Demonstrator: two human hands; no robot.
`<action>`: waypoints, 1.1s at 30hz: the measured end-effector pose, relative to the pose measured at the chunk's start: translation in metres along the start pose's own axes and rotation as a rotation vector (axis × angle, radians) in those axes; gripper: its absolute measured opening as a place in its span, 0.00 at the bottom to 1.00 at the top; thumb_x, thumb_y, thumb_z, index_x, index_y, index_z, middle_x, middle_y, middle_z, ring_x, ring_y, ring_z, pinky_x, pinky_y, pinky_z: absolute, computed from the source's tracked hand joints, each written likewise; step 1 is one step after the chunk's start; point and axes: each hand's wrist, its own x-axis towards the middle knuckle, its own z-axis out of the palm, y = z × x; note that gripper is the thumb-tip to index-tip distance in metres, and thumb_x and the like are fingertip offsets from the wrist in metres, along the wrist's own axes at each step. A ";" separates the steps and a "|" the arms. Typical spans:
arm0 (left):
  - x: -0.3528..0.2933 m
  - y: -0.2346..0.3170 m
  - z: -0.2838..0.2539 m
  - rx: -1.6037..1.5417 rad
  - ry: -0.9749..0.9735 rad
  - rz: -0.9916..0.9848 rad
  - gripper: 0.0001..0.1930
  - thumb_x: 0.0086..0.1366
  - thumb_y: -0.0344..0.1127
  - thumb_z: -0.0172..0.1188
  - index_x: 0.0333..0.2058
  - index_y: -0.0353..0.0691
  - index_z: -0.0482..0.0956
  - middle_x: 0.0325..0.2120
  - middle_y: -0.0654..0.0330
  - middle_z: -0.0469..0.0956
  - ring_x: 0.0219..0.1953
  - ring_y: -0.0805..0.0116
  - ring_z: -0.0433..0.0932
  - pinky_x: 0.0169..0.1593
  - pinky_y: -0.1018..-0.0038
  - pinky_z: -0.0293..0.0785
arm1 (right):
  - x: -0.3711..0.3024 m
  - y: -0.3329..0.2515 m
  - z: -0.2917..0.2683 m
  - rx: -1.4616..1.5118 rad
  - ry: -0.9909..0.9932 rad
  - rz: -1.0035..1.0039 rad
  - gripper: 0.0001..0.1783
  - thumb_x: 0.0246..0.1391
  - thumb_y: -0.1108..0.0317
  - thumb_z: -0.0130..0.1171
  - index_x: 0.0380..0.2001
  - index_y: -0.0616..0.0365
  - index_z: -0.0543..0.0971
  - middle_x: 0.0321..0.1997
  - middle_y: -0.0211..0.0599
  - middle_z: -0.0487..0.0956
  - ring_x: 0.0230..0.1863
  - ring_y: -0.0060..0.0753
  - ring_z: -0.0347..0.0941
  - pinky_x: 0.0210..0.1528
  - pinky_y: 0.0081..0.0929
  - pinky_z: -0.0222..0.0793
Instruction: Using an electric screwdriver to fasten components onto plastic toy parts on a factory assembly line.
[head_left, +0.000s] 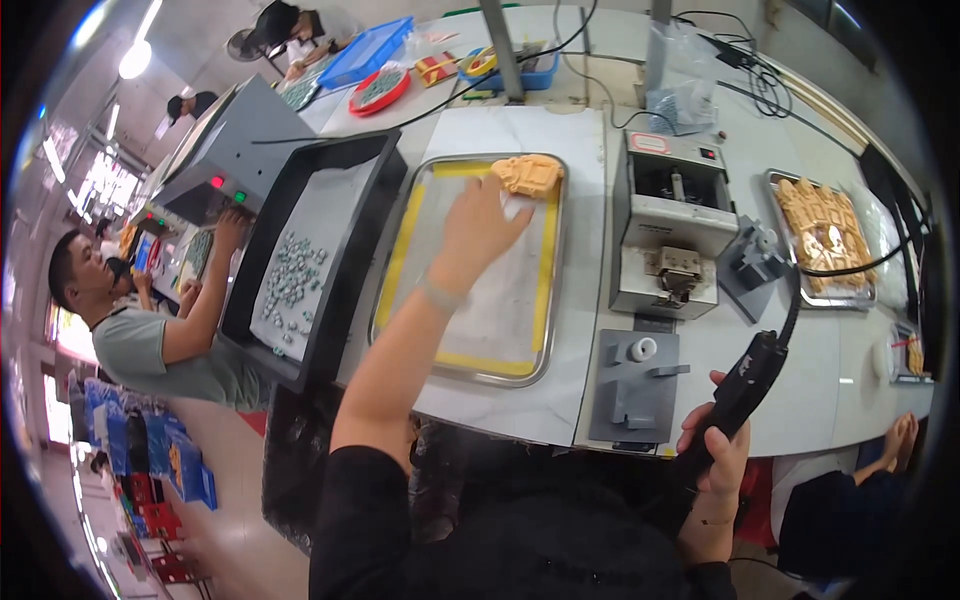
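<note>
An orange moulded plastic part [528,175] lies at the far right corner of a metal tray [545,340] lined with white sheet and yellow edging. My left hand [482,222] reaches over the tray, thumb and fingers apart. Its fingertips are at the part's near left edge; whether they touch it I cannot tell. Close to my body on the right, my right hand [718,455] is wrapped round a black corded electric screwdriver [752,378]. The tool's lower end is lost against my dark clothing. A grey fixture [636,385] with a white round piece stands left of it.
Left of the tray is a black bin [372,200] with small grey-green pieces. A metal machine [672,235] stands on the right, beside another grey fixture [752,260]. Farther right, a second tray [850,298] bears several orange parts. A co-worker [170,335] sits at the left.
</note>
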 end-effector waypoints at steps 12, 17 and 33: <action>0.052 -0.023 0.051 -0.529 -0.205 -0.145 0.47 0.36 0.53 0.69 0.50 0.28 0.59 0.46 0.48 0.67 0.49 0.58 0.67 0.47 0.68 0.69 | -0.018 -0.001 -0.024 -0.055 0.079 -0.009 0.42 0.38 0.59 0.64 0.53 0.68 0.56 0.24 0.41 0.73 0.20 0.28 0.71 0.21 0.18 0.67; -0.065 0.041 -0.026 -1.001 -0.456 0.191 0.48 0.33 0.40 0.72 0.54 0.37 0.55 0.48 0.53 0.63 0.50 0.64 0.66 0.49 0.71 0.66 | -0.016 -0.002 -0.031 -0.017 0.112 -0.017 0.43 0.38 0.60 0.64 0.54 0.68 0.55 0.25 0.41 0.73 0.20 0.28 0.70 0.22 0.18 0.67; -0.125 0.127 0.009 -0.478 -0.481 0.514 0.49 0.30 0.47 0.70 0.54 0.40 0.58 0.49 0.51 0.58 0.52 0.52 0.57 0.52 0.59 0.52 | -0.013 -0.001 -0.033 -0.010 0.140 -0.049 0.43 0.39 0.62 0.63 0.55 0.68 0.52 0.25 0.42 0.73 0.19 0.28 0.71 0.21 0.18 0.68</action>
